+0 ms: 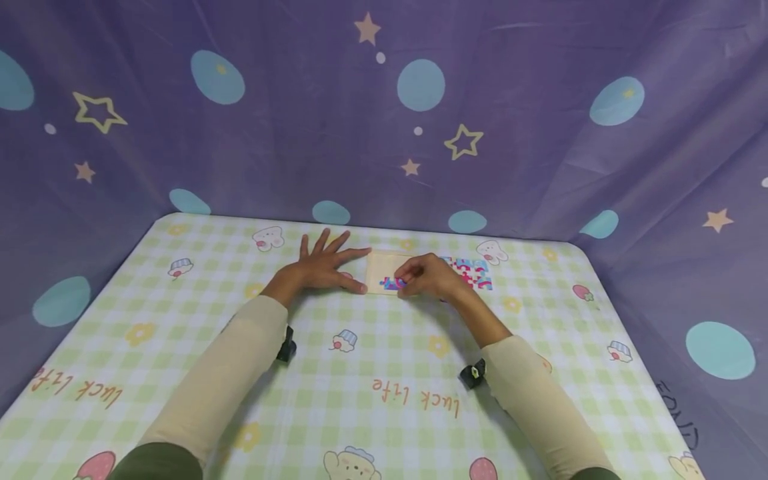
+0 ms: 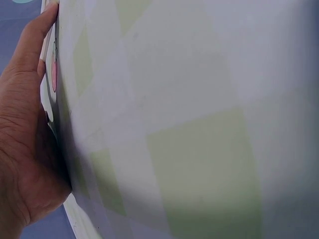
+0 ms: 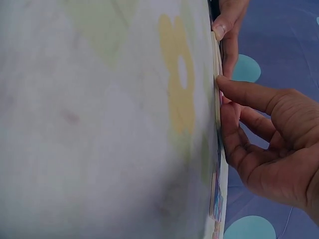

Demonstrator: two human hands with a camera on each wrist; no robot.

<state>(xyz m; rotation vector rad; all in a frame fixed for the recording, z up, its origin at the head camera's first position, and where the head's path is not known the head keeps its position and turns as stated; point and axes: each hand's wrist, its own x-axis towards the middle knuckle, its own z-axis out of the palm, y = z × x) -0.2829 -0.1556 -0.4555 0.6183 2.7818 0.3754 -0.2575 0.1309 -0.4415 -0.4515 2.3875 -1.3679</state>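
A shallow, pale wooden puzzle tray (image 1: 377, 265) lies flat on the table. My left hand (image 1: 321, 267) is spread beside it, with the thumb and forefinger tips right at its left edge and the other fingers fanned over the cloth. Inside the tray, near its front edge, are blue and pink jigsaw pieces (image 1: 389, 284). Over these my right hand (image 1: 433, 277) pinches a jigsaw piece, mostly hidden by the fingers. In the right wrist view the right thumb (image 3: 244, 92) is at the tray's edge, its fingertips close by. Only bare cloth and the left hand (image 2: 25, 119) show clearly in the left wrist view.
More joined blue and pink jigsaw pieces (image 1: 477, 270) lie to the right of the tray, partly behind the right hand. A green checked tablecloth (image 1: 384, 360) with cartoon prints covers the table. A purple curtain (image 1: 336, 133) with stars hangs around its back and sides.
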